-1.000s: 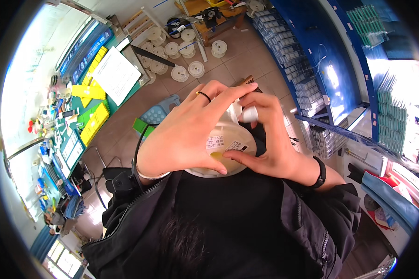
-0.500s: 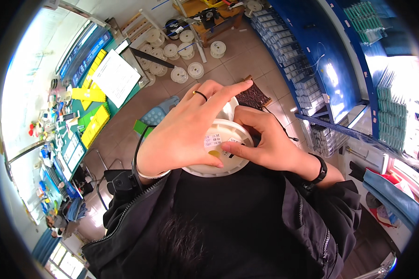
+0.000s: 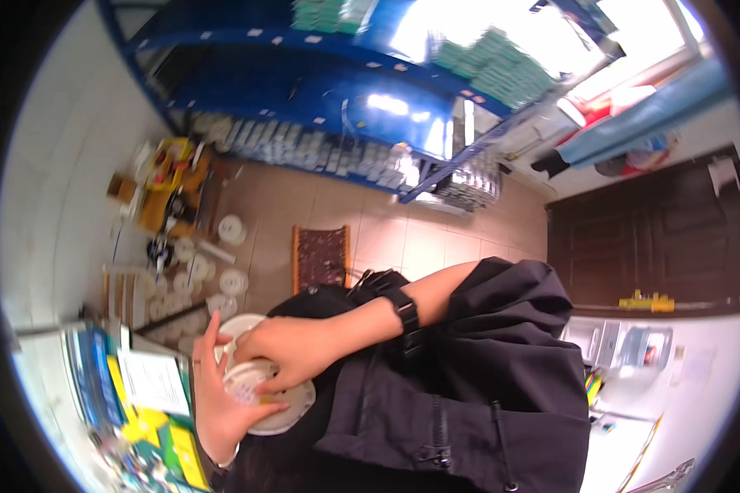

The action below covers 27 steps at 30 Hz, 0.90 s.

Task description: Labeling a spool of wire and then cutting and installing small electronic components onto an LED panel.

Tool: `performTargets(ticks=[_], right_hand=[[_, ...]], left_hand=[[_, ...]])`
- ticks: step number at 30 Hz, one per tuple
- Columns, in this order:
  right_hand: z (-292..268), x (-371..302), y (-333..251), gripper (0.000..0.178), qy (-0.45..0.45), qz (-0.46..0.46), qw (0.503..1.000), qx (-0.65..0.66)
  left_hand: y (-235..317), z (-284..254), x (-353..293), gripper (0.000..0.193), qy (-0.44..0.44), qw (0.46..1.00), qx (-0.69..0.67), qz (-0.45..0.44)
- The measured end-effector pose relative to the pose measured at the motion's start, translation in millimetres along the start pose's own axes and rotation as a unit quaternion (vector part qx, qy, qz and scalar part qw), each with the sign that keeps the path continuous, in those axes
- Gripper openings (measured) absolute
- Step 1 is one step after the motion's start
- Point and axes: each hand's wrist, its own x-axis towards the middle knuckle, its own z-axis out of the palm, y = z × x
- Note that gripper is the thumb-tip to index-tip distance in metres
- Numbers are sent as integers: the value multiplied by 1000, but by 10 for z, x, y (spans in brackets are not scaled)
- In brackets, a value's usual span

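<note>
A white plastic spool [image 3: 302, 404] with a printed label on its flange is held at the lower left of the view, close to my body. My left hand [image 3: 220, 408] grips it from the left, thumb across the flange and fingers stretched up along the side. From the right, my right hand [image 3: 296, 347] is curled over the spool, with its thumb pressed on the flange near the hub. The fingers of the right hand partly hide the spool's middle. Whether anything is wound on it I cannot tell.
Blue shelving [image 3: 247, 90] with stacked green and clear packs stands ahead. More white spools [image 3: 233, 230] lie on the tiled floor, near a small woven stool [image 3: 321, 256]. A cluttered bench with white papers [image 3: 154, 380] is at lower left; a brown door [image 3: 654, 230] is at right.
The view has swung to the right, so hands and spool now appear lower left and the door has come in. Both hands still hold the spool.
</note>
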Motion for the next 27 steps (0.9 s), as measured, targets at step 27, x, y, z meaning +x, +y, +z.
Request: performTargets(ticks=[27], right_hand=[[-156, -297, -206, 16, 4, 196, 971, 138]], left_hand=[[-96, -66, 100, 96, -133, 970, -200, 24]])
